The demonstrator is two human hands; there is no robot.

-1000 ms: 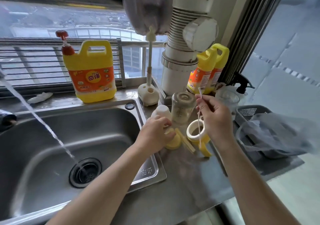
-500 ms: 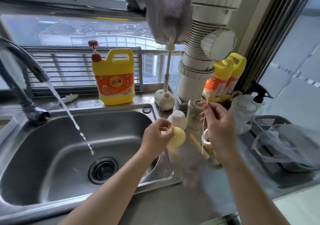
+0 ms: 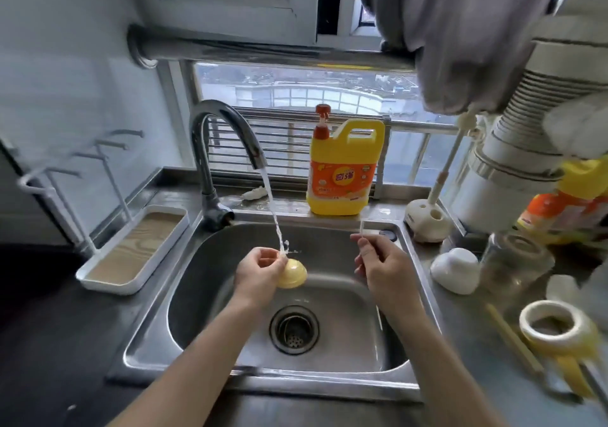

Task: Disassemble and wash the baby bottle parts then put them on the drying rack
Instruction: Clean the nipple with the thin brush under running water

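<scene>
1. Starting at the left, we see the drying rack beside the sink. We make out none of the bottle parts on its pegs, so we judge the racking step not yet begun.
2. Water runs from the faucet into the sink, so washing is under way.
3. Our left hand holds a small yellow dome over the basin, fingers curled round its top, right where the stream lands. We take this as the rinse of one part.
4. Behind it, on the ledge, stands the yellow soap jug. We cannot tell whether any soap is on the dome.
5. Our right hand hangs over the sink just right of the stream, fingers pinching a thin white stick, perhaps a straw or a narrow brush. Its tip is too fine to tell. It is apart from the dome and out of the water.
6. On the tabletop to the right wait the other pieces, near one another: a white cap, the clear bottle standing upright, and a white ring with yellow handles.
7. Taking the bottle apart looks done, since the pieces lie separate. Whether those on the tabletop are washed, we cannot tell. We judge that much of the washing and all of the racking remain.
</scene>
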